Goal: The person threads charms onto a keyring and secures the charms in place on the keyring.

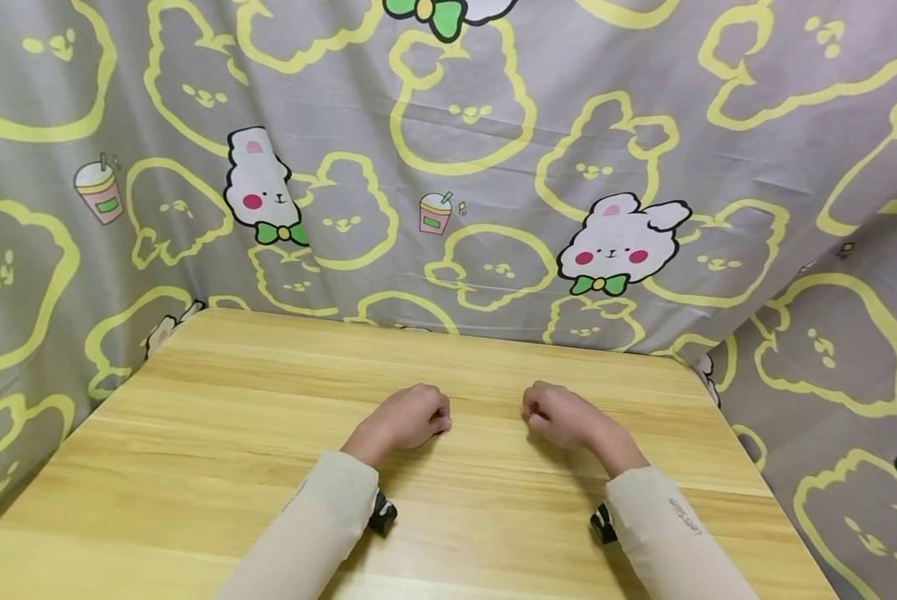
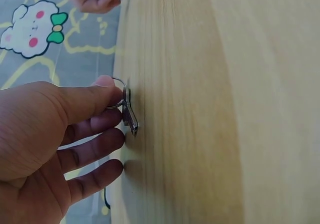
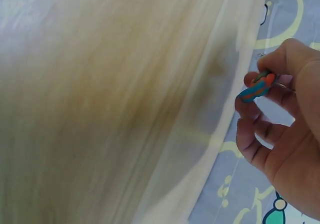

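Observation:
In the left wrist view, my left hand pinches a thin metal key ring between thumb and index finger. Small metal keys hang from the ring, close against the wooden table. My right hand holds a small blue and orange piece between thumb and fingertips; its exact kind cannot be made out. From the head view, the left hand and right hand hover over the table's middle, apart from each other, and their backs mostly hide what they hold.
A grey curtain with yellow outlines and white rabbit figures hangs behind and on both sides of the table. The back edge of the tabletop meets this cloth. Dark straps show at the wrists under light sleeves.

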Demonstrator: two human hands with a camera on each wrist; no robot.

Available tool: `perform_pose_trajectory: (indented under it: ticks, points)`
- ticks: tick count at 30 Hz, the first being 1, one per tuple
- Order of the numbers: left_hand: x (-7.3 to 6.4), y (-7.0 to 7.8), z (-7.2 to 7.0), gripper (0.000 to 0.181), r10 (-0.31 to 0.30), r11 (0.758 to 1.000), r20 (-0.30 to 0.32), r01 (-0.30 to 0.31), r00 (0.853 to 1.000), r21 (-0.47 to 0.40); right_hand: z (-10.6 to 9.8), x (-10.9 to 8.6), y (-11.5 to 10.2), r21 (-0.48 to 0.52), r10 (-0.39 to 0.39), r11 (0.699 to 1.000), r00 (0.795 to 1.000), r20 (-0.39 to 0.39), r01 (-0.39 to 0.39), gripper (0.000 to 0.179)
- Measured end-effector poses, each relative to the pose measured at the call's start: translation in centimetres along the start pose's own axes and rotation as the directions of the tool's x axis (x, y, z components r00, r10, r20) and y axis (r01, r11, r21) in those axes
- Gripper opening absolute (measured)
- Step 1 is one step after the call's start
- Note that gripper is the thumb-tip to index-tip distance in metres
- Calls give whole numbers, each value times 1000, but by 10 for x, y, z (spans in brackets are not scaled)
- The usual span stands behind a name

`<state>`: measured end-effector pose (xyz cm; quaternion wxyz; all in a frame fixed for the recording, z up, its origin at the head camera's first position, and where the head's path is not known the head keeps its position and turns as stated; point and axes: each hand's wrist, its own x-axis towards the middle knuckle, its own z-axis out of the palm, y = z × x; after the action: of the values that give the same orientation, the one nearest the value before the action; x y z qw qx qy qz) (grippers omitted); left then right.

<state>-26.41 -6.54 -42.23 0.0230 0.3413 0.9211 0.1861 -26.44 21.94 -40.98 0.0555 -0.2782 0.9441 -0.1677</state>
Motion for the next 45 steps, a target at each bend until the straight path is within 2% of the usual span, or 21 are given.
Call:
perform_pose_trajectory:
  ticks: [4, 10, 20, 32, 38, 45]
  points:
    - [1, 1, -3, 21, 19, 999, -3, -19, 1000, -29, -4, -1, -1, 35, -21, 999, 1000, -21, 22, 10]
    - [1, 2, -7, 15, 13, 997, -5, -13, 1000, -73, -10, 1, -8, 55, -58, 997, 997, -44, 60, 10]
    - [1, 1, -9, 9, 32, 992, -130, -47, 991, -113, -16, 5, -23, 46, -140, 988, 983, -119, 146, 12]
    - [2, 6, -9, 12, 24, 976, -290, -85, 957, -200, -12, 13, -44, 18, -198, 978, 947, -253, 209, 10]
    - [2, 11, -9, 10, -9, 966, -340, -79, 940, -246, -7, 18, -53, 46, -211, 971, 930, -300, 235, 9]
    - [2, 12, -8, 10, -26, 952, -363, -87, 932, -294, -3, 21, -58, 91, -209, 962, 914, -349, 256, 11]
